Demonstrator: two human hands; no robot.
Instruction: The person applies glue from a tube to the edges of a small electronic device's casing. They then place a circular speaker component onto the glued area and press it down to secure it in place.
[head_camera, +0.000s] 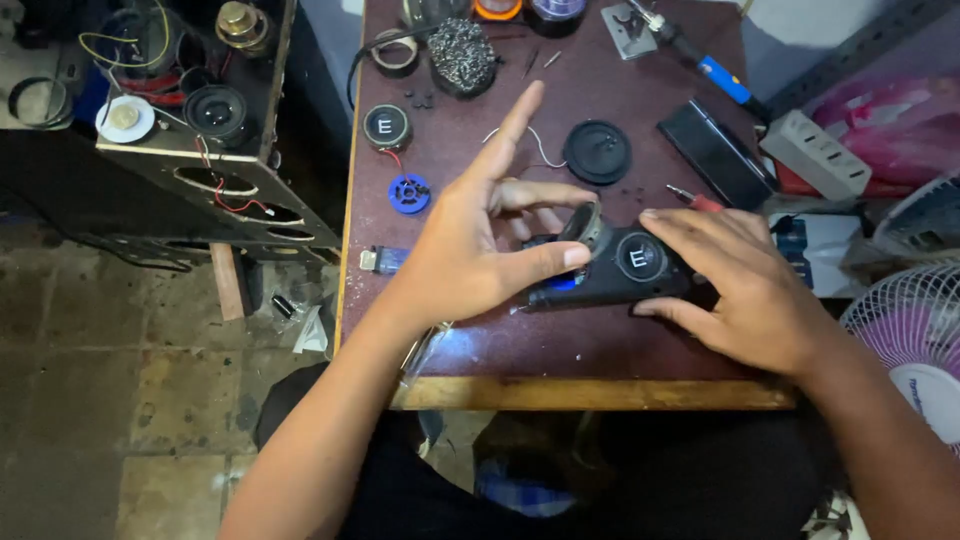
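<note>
So the black speaker housing (610, 275) sat mid-worktop (560, 350). Left hand (480, 240) pinched a small round speaker driver (583, 226) between thumb and fingers, index pointing up. Right hand (745, 285) lay flat, pressing the housing down, not clenched.

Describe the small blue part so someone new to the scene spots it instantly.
Start at the dark red worktable and follow its left edge. Beyond the left hand, the blue toothed disc lies flat below a round black speaker driver. It is the only bright blue, gear-shaped piece there.
</note>
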